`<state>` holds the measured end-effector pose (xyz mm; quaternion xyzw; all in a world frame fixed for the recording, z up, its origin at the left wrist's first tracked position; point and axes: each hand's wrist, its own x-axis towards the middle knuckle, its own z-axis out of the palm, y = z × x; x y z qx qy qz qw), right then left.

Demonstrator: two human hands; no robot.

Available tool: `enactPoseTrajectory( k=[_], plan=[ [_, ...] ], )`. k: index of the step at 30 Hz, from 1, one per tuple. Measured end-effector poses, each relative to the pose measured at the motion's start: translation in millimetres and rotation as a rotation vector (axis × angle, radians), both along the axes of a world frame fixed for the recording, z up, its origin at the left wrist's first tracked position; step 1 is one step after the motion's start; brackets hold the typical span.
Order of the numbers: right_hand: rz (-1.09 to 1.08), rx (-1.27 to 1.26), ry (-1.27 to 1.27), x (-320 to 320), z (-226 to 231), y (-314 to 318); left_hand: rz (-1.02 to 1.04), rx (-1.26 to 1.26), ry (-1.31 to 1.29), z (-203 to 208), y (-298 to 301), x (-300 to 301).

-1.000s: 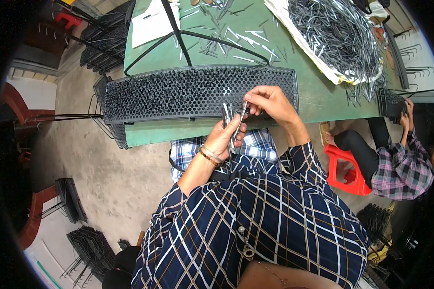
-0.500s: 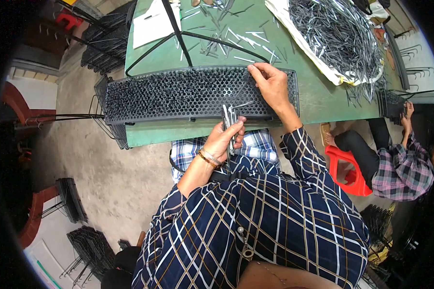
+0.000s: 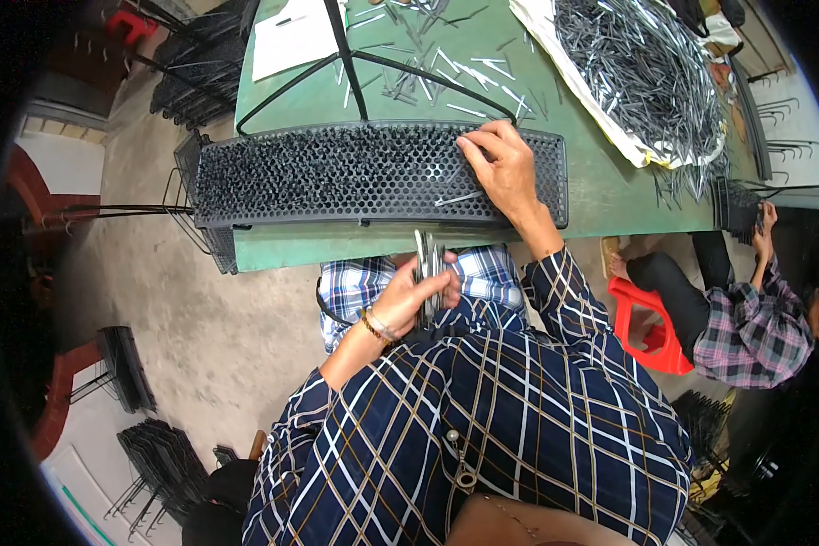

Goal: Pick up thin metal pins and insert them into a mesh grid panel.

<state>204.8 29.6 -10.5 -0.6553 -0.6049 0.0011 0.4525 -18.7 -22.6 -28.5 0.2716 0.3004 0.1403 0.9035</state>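
Your left hand [image 3: 417, 293] is closed around a bundle of thin, grey and black strips [image 3: 429, 257], long axes pointing away from you. Your right hand [image 3: 502, 166] has thumb and forefinger drawn together; whether they grip anything cannot be told. The long, black, perforated tray [image 3: 544, 182] lies crosswise ahead, right hand nearer, over its right part, on the flat green surface [image 3: 623, 205].

Bright centre, dark curved rim.
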Motion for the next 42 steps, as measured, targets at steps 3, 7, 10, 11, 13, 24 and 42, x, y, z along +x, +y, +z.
enactPoseTrajectory(
  k=[3,7,10,11,13,24,42],
  plan=[
    [0.002,-0.009,-0.061,0.8,-5.7,1.1,-0.085,0.050,-0.016,-15.7,-8.9,-14.9],
    [-0.033,-0.117,0.090,-2.6,12.0,-3.2,-0.131,0.092,-0.001,-14.4,-15.0,-19.3],
    [0.017,-0.156,0.137,-4.0,23.7,-11.9,-0.124,0.097,0.005,-23.4,-14.7,-18.9],
    [0.018,-0.156,0.135,-5.0,21.4,-15.4,-0.099,0.073,-0.017,-27.0,-13.6,-18.5],
    [0.262,-0.102,-0.059,-9.1,17.0,-25.0,-0.047,0.002,-0.004,-25.3,-8.3,-16.6],
    [0.351,-0.142,-0.352,-32.6,-1.7,-65.7,0.185,-0.179,-0.024,-12.7,14.4,-10.7],
    [0.365,-0.009,-0.193,-43.8,24.3,-72.1,0.230,-0.026,0.017,-7.9,13.9,-4.2]
  ],
)
